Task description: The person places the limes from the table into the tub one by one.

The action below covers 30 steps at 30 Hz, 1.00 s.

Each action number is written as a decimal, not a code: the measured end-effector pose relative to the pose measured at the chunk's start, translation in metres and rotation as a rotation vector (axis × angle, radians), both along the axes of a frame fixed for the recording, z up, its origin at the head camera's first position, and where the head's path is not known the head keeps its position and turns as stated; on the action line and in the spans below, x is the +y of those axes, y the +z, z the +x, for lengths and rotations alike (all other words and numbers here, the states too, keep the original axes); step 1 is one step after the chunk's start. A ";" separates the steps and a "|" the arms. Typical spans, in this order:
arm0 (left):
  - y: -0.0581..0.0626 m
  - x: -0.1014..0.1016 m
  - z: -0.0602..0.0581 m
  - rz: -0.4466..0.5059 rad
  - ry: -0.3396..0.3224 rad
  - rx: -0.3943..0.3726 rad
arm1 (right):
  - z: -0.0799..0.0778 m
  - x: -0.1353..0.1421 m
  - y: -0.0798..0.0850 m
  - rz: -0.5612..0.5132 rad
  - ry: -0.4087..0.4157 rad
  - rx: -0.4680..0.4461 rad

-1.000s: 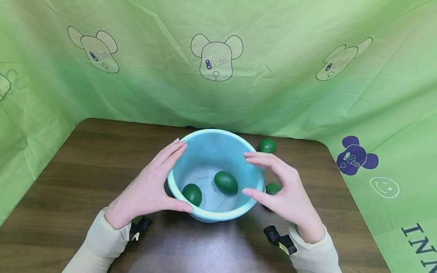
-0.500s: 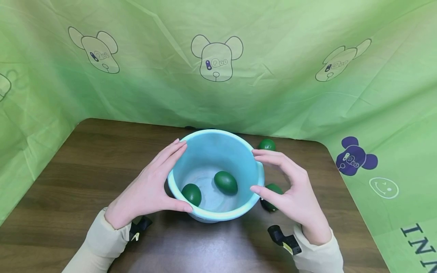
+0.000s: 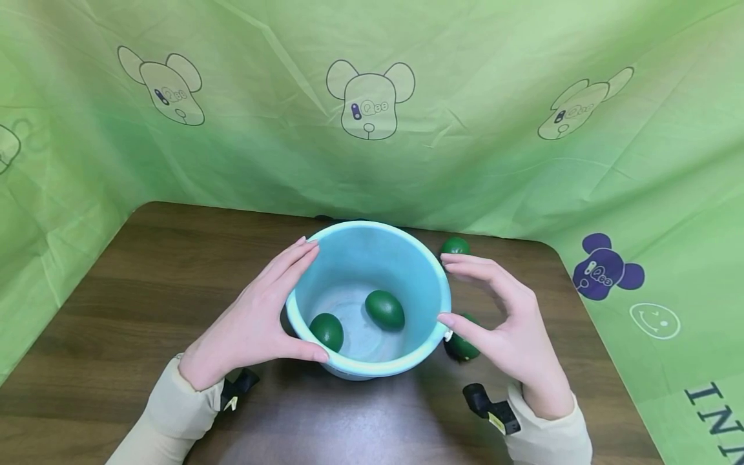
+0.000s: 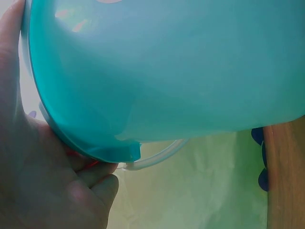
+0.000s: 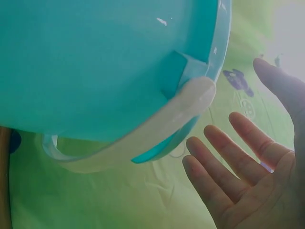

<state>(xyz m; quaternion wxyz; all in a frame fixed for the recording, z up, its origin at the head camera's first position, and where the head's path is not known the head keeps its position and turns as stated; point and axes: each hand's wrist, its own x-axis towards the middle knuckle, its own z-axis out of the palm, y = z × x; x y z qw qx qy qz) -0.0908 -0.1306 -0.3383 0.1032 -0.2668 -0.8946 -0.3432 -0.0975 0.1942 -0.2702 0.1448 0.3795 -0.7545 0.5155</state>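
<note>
A light blue bucket [image 3: 360,234] stands upright on the table in the head view. Inside lie two dark green, egg-shaped fruits: one at the near left [image 3: 327,332], the other right of the middle [image 3: 385,310]. My left hand [image 3: 247,316] grips the left side of the rim, thumb along the near edge and fingers further back; in the left wrist view its fingers curl at the rim. Spread and holding nothing, my right hand [image 3: 506,316] is just off the right side. A pale handle [image 5: 143,133] hangs from the bucket in the right wrist view.
Two more green fruits are on the table right of the bucket, one at the back [image 3: 455,245] and one partly behind my right thumb [image 3: 462,349]. Green cloth [image 3: 372,174] with printed bear heads rises around the brown wooden table [image 3: 192,278].
My right hand has moved rightward, from over the bucket's right rim to just outside it. The left hand, the bucket and the fruits stay where they were.
</note>
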 end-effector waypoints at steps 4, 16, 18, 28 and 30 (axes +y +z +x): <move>0.000 0.000 0.000 -0.001 0.000 0.004 | 0.000 0.003 0.000 0.006 -0.017 -0.001; 0.000 0.000 0.000 -0.004 0.003 0.008 | -0.003 0.012 -0.004 -0.012 -0.036 -0.003; 0.000 0.000 0.000 -0.004 0.003 0.006 | -0.003 0.014 -0.005 -0.016 -0.041 -0.008; 0.000 0.000 -0.001 -0.001 0.000 0.005 | -0.003 0.023 -0.003 0.029 -0.115 0.004; 0.000 0.000 -0.001 -0.002 -0.002 0.007 | -0.003 0.025 -0.003 0.041 -0.135 0.001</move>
